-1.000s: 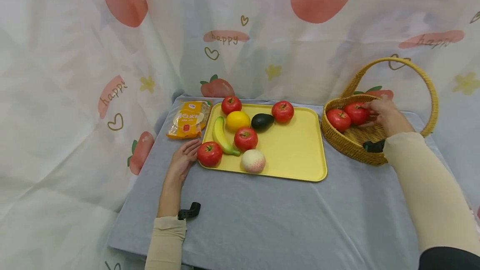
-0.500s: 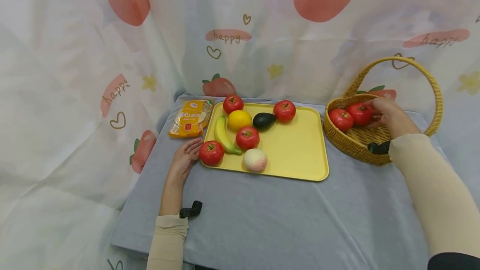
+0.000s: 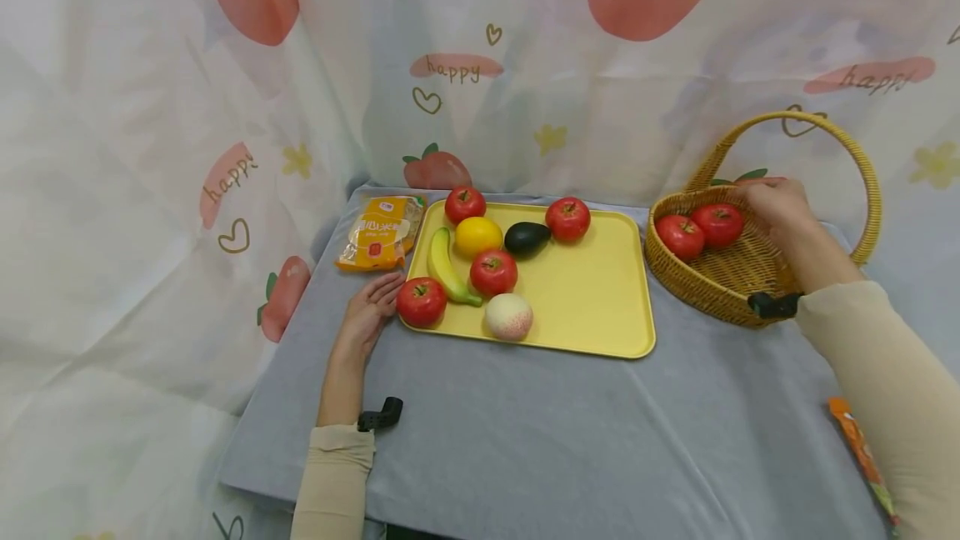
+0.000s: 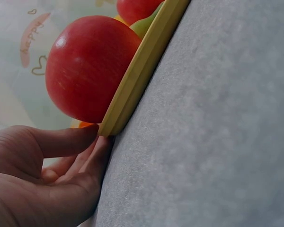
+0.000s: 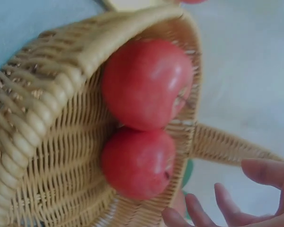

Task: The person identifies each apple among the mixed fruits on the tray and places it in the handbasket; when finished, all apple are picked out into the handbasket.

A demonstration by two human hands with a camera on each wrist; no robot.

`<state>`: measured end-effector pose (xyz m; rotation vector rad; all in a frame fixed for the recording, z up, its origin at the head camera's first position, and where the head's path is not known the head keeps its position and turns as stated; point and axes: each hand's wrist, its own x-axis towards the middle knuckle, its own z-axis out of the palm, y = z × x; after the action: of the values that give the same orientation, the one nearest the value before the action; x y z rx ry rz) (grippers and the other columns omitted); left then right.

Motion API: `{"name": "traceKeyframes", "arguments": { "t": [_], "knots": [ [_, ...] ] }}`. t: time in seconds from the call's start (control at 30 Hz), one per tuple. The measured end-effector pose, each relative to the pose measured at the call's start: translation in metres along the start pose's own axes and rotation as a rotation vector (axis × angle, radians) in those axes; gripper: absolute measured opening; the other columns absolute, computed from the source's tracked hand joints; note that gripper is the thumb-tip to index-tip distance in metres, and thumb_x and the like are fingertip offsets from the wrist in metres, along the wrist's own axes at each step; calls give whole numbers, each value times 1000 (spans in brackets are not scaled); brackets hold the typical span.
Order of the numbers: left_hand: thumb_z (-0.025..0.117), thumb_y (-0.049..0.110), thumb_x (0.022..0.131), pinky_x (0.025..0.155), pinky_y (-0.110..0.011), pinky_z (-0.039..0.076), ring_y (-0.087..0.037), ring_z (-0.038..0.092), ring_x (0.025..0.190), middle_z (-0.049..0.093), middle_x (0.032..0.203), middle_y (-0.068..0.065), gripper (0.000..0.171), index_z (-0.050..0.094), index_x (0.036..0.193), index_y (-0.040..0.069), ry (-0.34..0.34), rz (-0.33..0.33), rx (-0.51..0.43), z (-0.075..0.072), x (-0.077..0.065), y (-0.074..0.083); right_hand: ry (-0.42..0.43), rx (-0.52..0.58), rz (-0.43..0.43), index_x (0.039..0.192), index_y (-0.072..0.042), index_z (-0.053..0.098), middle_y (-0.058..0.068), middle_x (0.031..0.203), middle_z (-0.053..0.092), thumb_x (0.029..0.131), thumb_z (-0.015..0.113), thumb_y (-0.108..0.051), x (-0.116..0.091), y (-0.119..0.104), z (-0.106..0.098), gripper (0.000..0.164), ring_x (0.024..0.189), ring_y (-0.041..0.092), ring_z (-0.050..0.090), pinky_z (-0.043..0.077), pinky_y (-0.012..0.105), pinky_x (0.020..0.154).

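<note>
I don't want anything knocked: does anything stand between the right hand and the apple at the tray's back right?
Yes: two apples in the basket, the basket's left side and the tray's rim lie between the right hand and that apple.

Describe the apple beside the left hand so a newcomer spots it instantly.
Find the yellow tray on the gray tablecloth, left of the wicker basket. Go to its near left corner, where the left hand touches it. The red apple there is the one closest to that hand; the tray's three other apples all sit farther back.
</note>
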<state>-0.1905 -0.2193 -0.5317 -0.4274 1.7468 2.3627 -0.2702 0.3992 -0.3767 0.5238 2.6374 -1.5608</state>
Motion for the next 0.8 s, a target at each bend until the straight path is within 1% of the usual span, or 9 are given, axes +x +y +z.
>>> {"name": "traceKeyframes", "arguments": {
  "t": [0.03, 0.1, 0.17, 0.23, 0.3, 0.4, 0.5, 0.6, 0.8],
  "knots": [
    [43, -25, 89, 89, -19, 53, -19, 55, 135, 52, 155, -15, 69, 49, 153, 3, -3, 2, 3, 0, 0, 0, -6, -30, -1, 106, -28, 75, -12, 91, 60, 102, 62, -35, -2, -2, 0, 15, 68, 3, 46, 43, 23, 63],
    [42, -25, 90, 89, -18, 52, -19, 55, 136, 51, 156, -16, 70, 47, 154, 2, -8, 7, 5, -1, 1, 0, -35, -80, 1, 140, -20, 64, 6, 125, 62, 103, 58, -42, -5, -8, 2, 43, 97, 13, 59, 50, 25, 85],
    [42, -26, 89, 89, -18, 52, -19, 55, 136, 51, 156, -16, 70, 47, 153, 2, -6, 8, 1, -1, 1, 0, -63, -103, 4, 156, -4, 46, 22, 153, 44, 104, 54, -46, -8, -12, 6, 68, 128, 28, 51, 45, 37, 106],
    [42, -26, 89, 89, -18, 53, -19, 54, 137, 52, 156, -16, 70, 48, 153, 2, -3, 4, -1, -2, 2, 0, -105, -124, 3, 161, 2, 31, 24, 168, 21, 105, 50, -48, -10, -16, 9, 77, 151, 37, 23, 30, 48, 121],
    [42, -26, 89, 89, -19, 53, -20, 54, 137, 53, 154, -15, 70, 49, 152, 3, 3, -3, -6, -2, 2, 1, -115, -122, -7, 160, 3, 32, 26, 168, 19, 105, 49, -48, -12, -20, 13, 77, 151, 40, 21, 26, 52, 122],
    [42, -26, 89, 90, -19, 53, -21, 52, 139, 53, 154, -14, 70, 49, 152, 3, 5, -13, 2, -2, 2, 1, -136, -145, -45, 160, 3, 35, 25, 162, 28, 106, 50, -47, -18, -25, 20, 75, 141, 34, 38, 37, 44, 116],
    [42, -25, 89, 93, -19, 53, -22, 52, 140, 53, 154, -13, 70, 49, 153, 4, 9, -21, 15, -2, 3, 2, -172, -138, -87, 159, 3, 36, 17, 151, 43, 105, 53, -47, -24, -32, 27, 75, 113, 8, 57, 49, 24, 98],
    [44, -25, 89, 93, -20, 54, -22, 53, 139, 55, 153, -12, 70, 51, 152, 5, 16, -27, 20, -2, 3, 2, -242, -104, -120, 160, 4, 34, 16, 151, 47, 106, 53, -43, -30, -40, 35, 73, 91, -14, 55, 50, 11, 83],
    [43, -25, 89, 93, -20, 53, -21, 53, 139, 54, 153, -12, 70, 50, 152, 5, 15, -27, 29, -1, 2, 1, -367, -43, -130, 160, 5, 31, 26, 160, 35, 108, 52, -38, -32, -50, 57, 70, 93, -15, 60, 52, 12, 87]
  ]
}}
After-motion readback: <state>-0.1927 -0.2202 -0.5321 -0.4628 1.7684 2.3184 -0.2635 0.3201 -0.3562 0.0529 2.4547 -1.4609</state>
